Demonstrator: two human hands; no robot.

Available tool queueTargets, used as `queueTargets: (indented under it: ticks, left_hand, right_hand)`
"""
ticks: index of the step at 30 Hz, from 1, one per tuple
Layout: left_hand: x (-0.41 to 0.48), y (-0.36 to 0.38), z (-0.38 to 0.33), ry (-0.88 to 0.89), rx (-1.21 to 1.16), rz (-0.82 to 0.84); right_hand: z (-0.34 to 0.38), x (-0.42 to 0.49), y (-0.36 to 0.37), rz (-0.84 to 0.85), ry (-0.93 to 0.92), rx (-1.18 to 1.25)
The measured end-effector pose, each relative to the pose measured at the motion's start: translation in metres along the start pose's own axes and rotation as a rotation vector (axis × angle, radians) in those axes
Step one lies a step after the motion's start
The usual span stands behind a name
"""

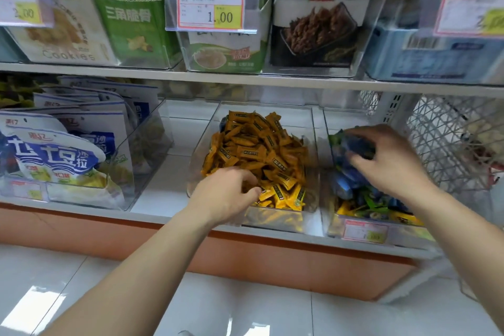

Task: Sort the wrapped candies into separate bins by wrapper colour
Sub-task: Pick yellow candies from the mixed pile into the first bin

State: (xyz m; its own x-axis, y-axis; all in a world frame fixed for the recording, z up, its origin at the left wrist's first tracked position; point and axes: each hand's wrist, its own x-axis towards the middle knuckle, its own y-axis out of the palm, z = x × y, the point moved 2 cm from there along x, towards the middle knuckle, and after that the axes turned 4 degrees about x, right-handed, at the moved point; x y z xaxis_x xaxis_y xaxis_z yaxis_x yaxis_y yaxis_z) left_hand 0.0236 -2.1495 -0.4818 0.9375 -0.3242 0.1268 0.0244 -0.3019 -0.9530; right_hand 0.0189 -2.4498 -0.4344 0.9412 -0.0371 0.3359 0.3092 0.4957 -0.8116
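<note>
The left hand curls into the yellow candies at the middle bin's front edge, grip unclear. The right hand clutches blue candies over the right bin, where blue, green and yellow wrappers lie mixed.

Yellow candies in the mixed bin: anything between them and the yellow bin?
Yes. The clear side walls of the mixed bin and the yellow bin stand between; blue candies and green candies lie over some yellow candies.
</note>
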Motion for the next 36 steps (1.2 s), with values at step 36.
queueTargets:
  ticks: [36]
  left_hand:
    - [0.056, 0.041, 0.025, -0.182, 0.05, 0.069]
  right_hand:
    - [0.141, 0.161, 0.15, 0.476, -0.519, 0.041]
